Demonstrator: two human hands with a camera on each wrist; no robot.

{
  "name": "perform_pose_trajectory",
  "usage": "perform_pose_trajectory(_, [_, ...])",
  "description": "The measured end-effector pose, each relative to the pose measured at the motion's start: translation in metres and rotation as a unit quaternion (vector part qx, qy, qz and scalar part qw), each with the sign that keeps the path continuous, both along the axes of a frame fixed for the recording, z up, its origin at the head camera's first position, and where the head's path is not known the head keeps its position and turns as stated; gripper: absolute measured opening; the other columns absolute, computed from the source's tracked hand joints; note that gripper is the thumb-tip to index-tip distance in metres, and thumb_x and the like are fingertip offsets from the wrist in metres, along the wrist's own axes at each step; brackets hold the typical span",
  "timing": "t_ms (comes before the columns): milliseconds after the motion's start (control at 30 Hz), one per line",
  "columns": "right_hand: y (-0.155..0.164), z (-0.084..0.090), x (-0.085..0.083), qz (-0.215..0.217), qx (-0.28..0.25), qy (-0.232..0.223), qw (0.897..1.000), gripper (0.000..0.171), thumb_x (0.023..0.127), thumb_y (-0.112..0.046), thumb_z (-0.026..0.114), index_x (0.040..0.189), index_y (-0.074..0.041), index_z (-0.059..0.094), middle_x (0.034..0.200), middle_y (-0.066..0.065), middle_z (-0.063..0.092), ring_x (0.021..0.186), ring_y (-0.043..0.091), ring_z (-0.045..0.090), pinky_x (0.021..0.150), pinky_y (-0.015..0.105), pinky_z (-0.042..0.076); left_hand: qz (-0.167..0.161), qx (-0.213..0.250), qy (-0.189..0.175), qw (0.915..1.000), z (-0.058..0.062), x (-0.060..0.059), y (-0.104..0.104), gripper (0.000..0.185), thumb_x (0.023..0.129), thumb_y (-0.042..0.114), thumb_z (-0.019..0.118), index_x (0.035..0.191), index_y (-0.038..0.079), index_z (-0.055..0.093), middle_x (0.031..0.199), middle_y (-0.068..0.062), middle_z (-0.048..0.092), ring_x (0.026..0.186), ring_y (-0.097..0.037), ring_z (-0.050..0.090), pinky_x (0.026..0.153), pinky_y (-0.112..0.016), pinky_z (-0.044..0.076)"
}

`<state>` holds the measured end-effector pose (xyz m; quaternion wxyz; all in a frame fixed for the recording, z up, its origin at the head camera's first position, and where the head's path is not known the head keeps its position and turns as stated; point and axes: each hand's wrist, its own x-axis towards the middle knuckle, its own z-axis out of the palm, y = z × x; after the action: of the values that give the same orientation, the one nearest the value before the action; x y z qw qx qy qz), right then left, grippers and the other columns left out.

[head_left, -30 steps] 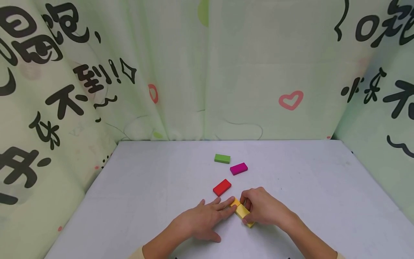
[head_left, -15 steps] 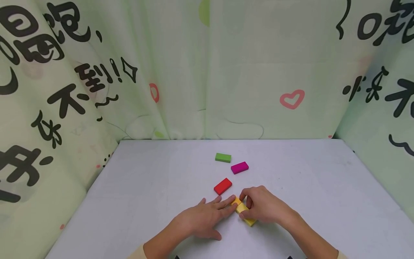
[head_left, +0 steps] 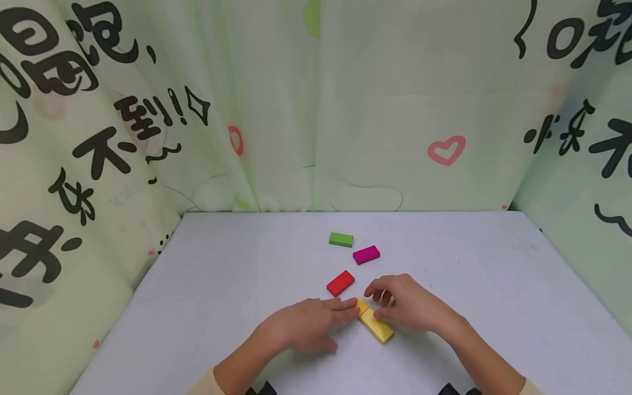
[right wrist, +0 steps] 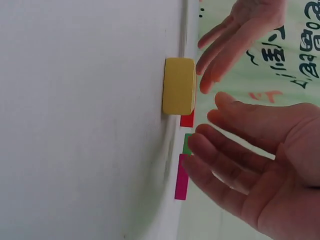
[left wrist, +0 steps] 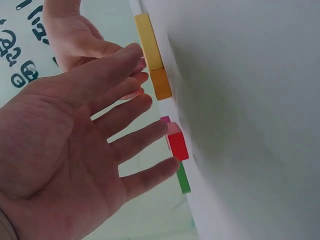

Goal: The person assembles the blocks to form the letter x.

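A yellow block point(head_left: 377, 327) lies end to end with a smaller-looking orange block point(head_left: 362, 307) near the front middle of the table. My left hand point(head_left: 313, 325) hovers at their left, fingers straight, its fingertips overlapping the orange block's edge in the head view. On the other side is my right hand point(head_left: 417, 303), fingers loosely bent with nothing between them, the thumb tip close by the yellow block. The right wrist view shows the yellow block point(right wrist: 179, 86) end-on, apart from the fingers. A red block point(head_left: 340, 283) lies just beyond the left fingertips.
Farther back on the white table point(head_left: 237, 258) lie a magenta block point(head_left: 366, 254) and a green block point(head_left: 341, 240). A pale green curtain point(head_left: 375, 109) with dark writing encloses the back and both sides.
The right hand has let go of the yellow block and drawn off to the right and upward. The left hand's fingers have come closer together as it lifts. The blocks stay in line.
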<state>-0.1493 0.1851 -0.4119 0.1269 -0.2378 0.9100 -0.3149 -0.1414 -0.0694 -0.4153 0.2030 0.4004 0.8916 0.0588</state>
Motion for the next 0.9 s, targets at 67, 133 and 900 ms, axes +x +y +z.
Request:
perform_pose_trajectory(67, [0.003,0.000,-0.002,0.030,-0.019,0.017,0.999,0.026,0.088,-0.005,0.079,0.113,-0.011,0.075,0.100,-0.003,0.071,0.089,0.011,0.065,0.077,0.026,0.059,0.002,0.012,0.019,0.9997,0.001,-0.002,-0.002,0.071,0.095,0.032,0.077,0.159,0.033,0.045,0.163,0.013,0.044,0.147,-0.010,0.047,0.112,-0.036,0.050])
perform_pose_trajectory(133, [0.006,-0.001,-0.004,0.049,-0.027,0.020,0.998,0.027,0.090,-0.005,0.078,0.116,-0.014,0.076,0.105,-0.005,0.073,0.093,0.012,0.066,0.081,0.028,0.060,0.009,0.030,0.041,0.9987,0.001,-0.005,-0.004,0.065,0.096,0.031,0.076,0.155,0.031,0.051,0.155,0.009,0.054,0.139,-0.011,0.056,0.108,-0.033,0.053])
perform_pose_trajectory(900, [0.015,-0.006,-0.003,0.131,0.054,-0.001,0.990,0.052,0.092,-0.013,0.078,0.140,-0.029,0.068,0.149,-0.013,0.059,0.140,0.023,0.055,0.110,0.053,0.048,0.211,0.141,0.029,0.9669,-0.010,-0.054,0.012,0.053,0.089,0.022,0.083,0.139,0.018,0.066,0.124,-0.005,0.067,0.112,-0.018,0.063,0.083,-0.025,0.060])
